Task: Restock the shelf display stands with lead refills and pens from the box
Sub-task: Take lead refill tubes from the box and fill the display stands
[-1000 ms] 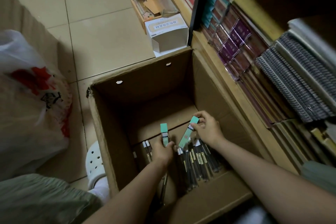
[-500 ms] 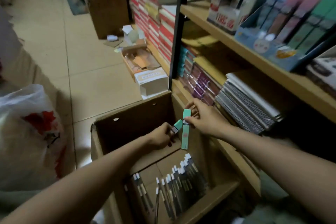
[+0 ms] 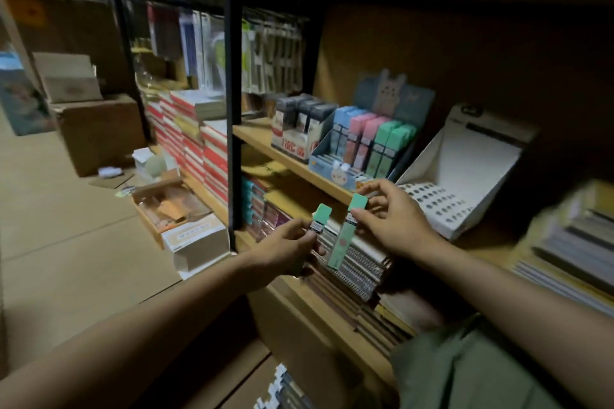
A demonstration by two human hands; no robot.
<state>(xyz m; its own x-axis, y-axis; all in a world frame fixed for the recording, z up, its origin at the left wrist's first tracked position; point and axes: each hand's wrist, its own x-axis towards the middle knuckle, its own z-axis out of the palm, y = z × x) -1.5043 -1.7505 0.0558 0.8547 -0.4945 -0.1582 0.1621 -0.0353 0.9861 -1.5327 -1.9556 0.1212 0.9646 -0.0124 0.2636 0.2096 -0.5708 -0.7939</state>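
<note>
Raised from box level since earlier: two green lead-refill cases, one pinched by left hand (image 3: 292,242), one by right hand (image 3: 388,222), just below shelf edge, likely bound for pastel display stand (image 3: 362,146).

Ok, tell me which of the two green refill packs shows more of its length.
The green pack in the right hand: green pack hangs exposed below the fingers. The left hand hides most of the other pack.
</note>
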